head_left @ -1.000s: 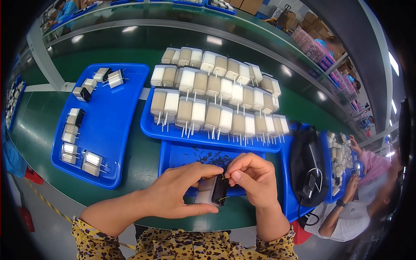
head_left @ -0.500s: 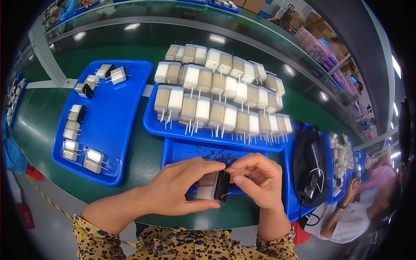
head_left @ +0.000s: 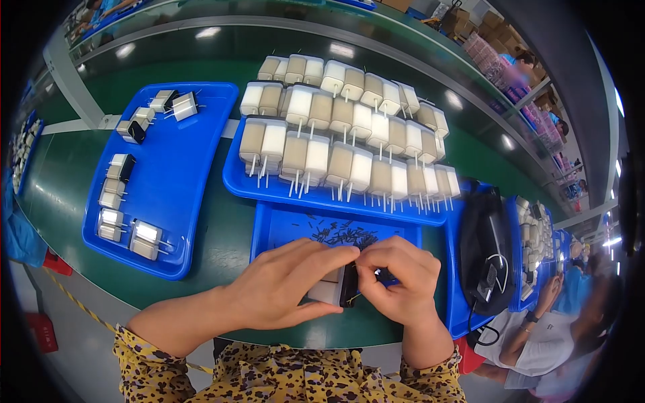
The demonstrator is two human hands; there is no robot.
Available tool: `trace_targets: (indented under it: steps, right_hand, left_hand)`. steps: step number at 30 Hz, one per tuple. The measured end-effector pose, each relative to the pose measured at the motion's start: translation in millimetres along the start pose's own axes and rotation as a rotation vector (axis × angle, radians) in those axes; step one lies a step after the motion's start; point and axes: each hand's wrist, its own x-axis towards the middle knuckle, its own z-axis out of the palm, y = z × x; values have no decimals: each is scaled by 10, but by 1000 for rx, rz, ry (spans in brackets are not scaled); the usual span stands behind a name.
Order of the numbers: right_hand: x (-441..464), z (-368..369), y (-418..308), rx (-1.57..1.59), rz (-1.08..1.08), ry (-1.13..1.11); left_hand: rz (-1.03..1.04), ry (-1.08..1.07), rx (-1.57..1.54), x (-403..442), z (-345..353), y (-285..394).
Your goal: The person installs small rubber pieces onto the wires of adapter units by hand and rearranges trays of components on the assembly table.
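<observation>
Low over the front of the bench, my left hand [head_left: 285,285] is closed round a white-and-beige block [head_left: 325,291] with a black end [head_left: 349,287]. Its thumb is underneath and its fingers are over the top. My right hand [head_left: 402,281] pinches with thumb and forefinger at the upper edge of the black end; what lies between those fingertips is hidden. A thin yellowish wire [head_left: 354,297] sticks out low on the black end. Just beyond my hands, a blue tray [head_left: 267,227] holds many small black pieces [head_left: 342,235].
Stacked white-and-beige blocks [head_left: 346,127] with white pins fill a blue tray [head_left: 295,195] ahead. Another blue tray [head_left: 161,195], left, carries several black-ended blocks [head_left: 146,240]. A black bag-like thing [head_left: 480,242] with a cable lies right. A co-worker [head_left: 537,336] sits farther right.
My right fingers have curled into a tighter pinch against the black end. The block has turned slightly in my left hand. The whole view has shifted a little.
</observation>
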Motion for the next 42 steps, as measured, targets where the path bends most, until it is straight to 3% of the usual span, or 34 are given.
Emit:
trace_targets:
  steps: [3, 6, 8, 11, 16, 18, 20, 22, 26, 28, 31, 34, 38, 40, 42]
  right_hand:
    - [8, -10, -5, -55, -155, 4]
    - [41, -26, -42, -35, -153, -34]
    - [46, -149, -8, 55, -106, -124]
    - [15, -160, 18, 568, 143, -144]
    - [16, 6, -68, 426, 162, -171]
    - [-21, 74, -25, 383, -16, -70]
    - [-2, 65, -181, 629, 25, 128]
    - [140, -243, -247, 446, -80, 178]
    - [732, -683, -105, -243, 100, 284]
    - [1047, -625, 228, -394, 276, 372]
    - [1322, -563, 615, -657, 263, 301]
    - [1384, -475, 599, -664, 265, 191]
    - [1152, -511, 350, -556, 119, 386]
    - [870, -602, 178, -427, 168, 288]
    - [539, -614, -22, -224, 287, 19]
  left_hand:
    - [-23, 56, -28, -1, 2, 3]
    - [-116, 83, -107, -5, -13, -18]
    - [-183, 77, -158, -3, -38, -28]
    - [-205, 110, -331, -30, -24, -53]
    - [-166, 109, -357, -62, -8, -96]
    - [-103, 138, -252, -25, -41, -22]
    - [35, 233, -80, 37, -40, 36]
    - [120, 285, -4, 59, -94, 92]
    - [218, 313, 79, 41, -124, 109]
    - [209, 323, 84, 41, -109, 125]
    - [257, 318, 92, 51, -118, 100]
    - [276, 342, 103, 58, -141, 79]
    - [255, 365, 97, 72, -237, 122]
    - [270, 390, 255, 98, -386, 113]
    - [181, 442, 416, 155, -604, 78]
